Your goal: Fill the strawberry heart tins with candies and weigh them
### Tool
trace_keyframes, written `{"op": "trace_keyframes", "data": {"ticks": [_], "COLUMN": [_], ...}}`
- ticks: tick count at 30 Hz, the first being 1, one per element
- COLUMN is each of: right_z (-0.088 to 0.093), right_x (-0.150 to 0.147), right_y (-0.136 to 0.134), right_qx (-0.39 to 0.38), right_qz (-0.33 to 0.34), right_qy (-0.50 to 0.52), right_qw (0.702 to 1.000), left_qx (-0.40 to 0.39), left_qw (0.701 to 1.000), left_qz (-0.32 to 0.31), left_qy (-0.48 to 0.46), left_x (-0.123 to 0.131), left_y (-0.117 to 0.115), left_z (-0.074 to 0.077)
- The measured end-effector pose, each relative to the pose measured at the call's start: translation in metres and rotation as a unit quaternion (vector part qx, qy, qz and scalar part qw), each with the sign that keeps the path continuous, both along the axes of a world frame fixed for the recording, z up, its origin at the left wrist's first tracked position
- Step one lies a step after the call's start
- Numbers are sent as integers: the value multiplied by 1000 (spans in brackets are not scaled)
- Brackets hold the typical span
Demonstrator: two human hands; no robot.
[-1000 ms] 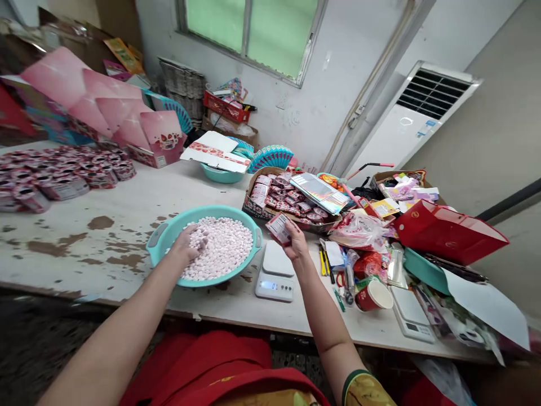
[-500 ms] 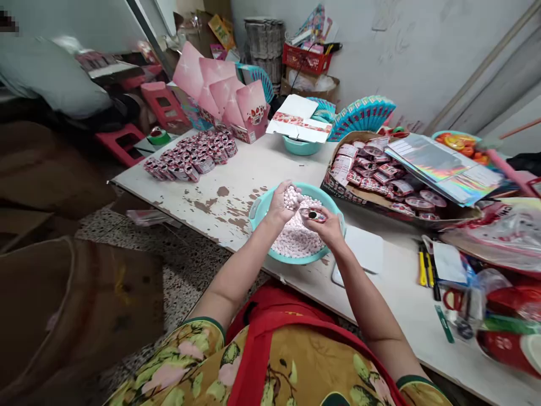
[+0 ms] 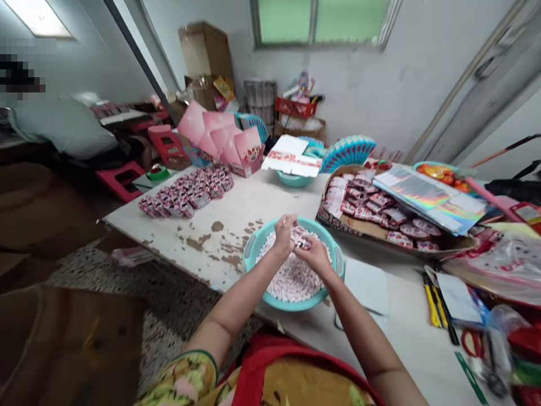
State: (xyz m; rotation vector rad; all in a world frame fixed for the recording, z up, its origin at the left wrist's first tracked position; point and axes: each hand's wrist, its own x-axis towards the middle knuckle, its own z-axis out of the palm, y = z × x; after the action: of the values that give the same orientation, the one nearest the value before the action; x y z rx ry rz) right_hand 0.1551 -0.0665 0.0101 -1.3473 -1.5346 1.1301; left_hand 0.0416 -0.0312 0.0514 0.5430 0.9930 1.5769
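A turquoise basin [image 3: 291, 306] full of small pale pink pieces [image 3: 296, 279] stands near the table's front edge. Over it, my right hand [image 3: 315, 254] grips a small printed pack [image 3: 301, 242] with a dark spot on it. My left hand [image 3: 285, 230] is closed and turned down against the pack's upper left side; what its fingers hold is hidden. Both hands are above the pink pieces, close together.
Many small packs [image 3: 186, 192] are lined up at the table's left. A carton of packs [image 3: 367, 197] lies right of the basin, with knives [image 3: 435, 301] farther right. Pink boxes [image 3: 247, 149] stand behind. A person [image 3: 67, 127] sits at the far left.
My left hand, earlier cupped and full of pink pieces, has turned over and closed beside the pack. The view has tilted up, so the basin appears lower.
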Motion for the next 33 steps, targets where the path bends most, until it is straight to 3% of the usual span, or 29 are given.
{"op": "trace_keyframes", "data": {"ticks": [7, 19, 29, 33], "right_z": [-4, -6, -13, -14], "right_x": [6, 8, 3, 3], "right_y": [3, 3, -3, -8], "right_qx": [-4, -25, -1, -10], "right_qz": [-12, -8, 13, -5], "right_qy": [55, 87, 115, 123], "right_qw": [998, 996, 993, 992], "left_qx": [-10, -14, -1, 27], "left_qw": [999, 998, 993, 996], "left_qz": [-42, -39, -107, -81], "left_qy": [3, 39, 40, 24], "left_x": [9, 10, 9, 10], "left_y": [4, 1, -8, -9], "left_z": [-4, -3, 4, 0]}}
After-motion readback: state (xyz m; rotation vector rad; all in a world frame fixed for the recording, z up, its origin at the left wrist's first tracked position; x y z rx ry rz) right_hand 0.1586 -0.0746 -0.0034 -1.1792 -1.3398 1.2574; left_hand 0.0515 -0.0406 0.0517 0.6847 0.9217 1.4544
